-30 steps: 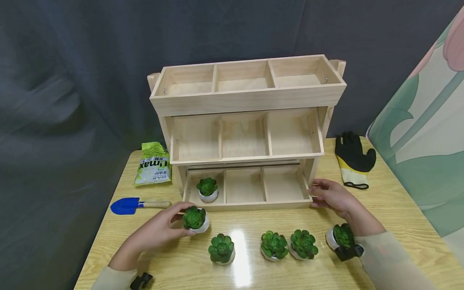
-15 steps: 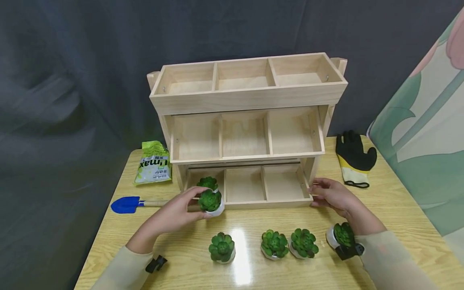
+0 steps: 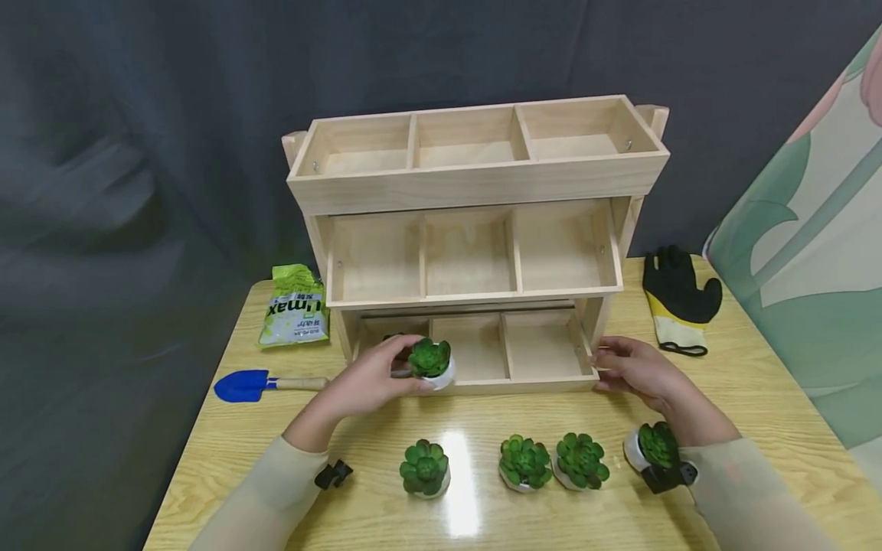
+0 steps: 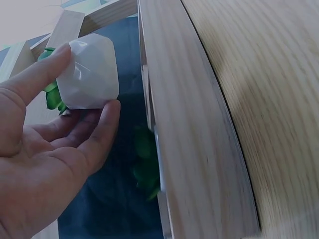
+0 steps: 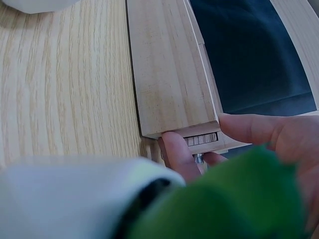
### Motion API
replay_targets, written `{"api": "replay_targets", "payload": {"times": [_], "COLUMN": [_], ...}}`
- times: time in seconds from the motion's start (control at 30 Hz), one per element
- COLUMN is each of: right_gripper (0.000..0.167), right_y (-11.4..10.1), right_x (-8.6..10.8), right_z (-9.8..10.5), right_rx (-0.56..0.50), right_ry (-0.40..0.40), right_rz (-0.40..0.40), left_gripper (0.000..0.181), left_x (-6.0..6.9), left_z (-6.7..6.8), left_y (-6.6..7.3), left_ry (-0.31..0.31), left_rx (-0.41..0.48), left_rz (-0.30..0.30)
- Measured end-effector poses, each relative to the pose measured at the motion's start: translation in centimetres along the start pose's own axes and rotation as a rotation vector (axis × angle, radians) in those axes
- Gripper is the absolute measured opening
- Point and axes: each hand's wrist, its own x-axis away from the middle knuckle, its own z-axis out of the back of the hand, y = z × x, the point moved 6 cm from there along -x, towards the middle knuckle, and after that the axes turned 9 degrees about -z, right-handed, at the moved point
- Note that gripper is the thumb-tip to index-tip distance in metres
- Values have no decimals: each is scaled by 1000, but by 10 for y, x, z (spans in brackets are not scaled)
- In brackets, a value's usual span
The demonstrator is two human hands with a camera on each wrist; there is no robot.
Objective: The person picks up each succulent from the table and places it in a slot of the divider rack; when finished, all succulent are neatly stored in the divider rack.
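In my left hand (image 3: 375, 376) is a small potted succulent (image 3: 430, 360), pinched between thumb and fingers by its white faceted pot (image 4: 92, 74). It hangs over the front board of the bottom tier, by the left end of the middle compartment. My right hand (image 3: 637, 373) grips the right front corner of the wooden three-tier planter rack (image 3: 475, 184); the right wrist view has the thumb at the board's top edge and a fingertip at its end (image 5: 177, 149). Behind my left hand, another succulent in the bottom left compartment is mostly hidden; some green leaves (image 4: 147, 164) show in the left wrist view.
Several potted succulents stand on the table in front: one centrally (image 3: 423, 467), a pair (image 3: 525, 461) to its right, and one (image 3: 654, 445) beside my right wrist. A blue trowel (image 3: 241, 386) and green bag (image 3: 296, 306) lie left; a black glove (image 3: 678, 295) lies right.
My left hand has carried the potted succulent rightward and up, from in front of the left compartment to the bottom tier's middle. My right hand keeps its grip on the rack's corner.
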Motion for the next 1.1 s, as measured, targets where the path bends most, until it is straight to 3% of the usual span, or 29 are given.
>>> {"api": "replay_targets", "payload": {"times": [0.13, 0.5, 0.8, 1.1], "right_gripper": [71, 69, 66, 69], "right_y": [0, 0, -1, 0], "right_x": [0, 0, 0, -1], "right_z": [1, 2, 0, 0], "right_rx": [1, 0, 15, -4], "right_ry": [0, 3, 5, -11], "right_rz": [-3, -5, 19, 12], "left_gripper": [71, 68, 69, 67], "left_x": [-12, -43, -65, -80], "left_z": [-6, -18, -27, -39], "left_y": [1, 14, 12, 13], "left_ry": [-7, -29, -37, -64], "left_rx": [12, -59, -185, -306], "left_rz": [-13, -14, 47, 63]}}
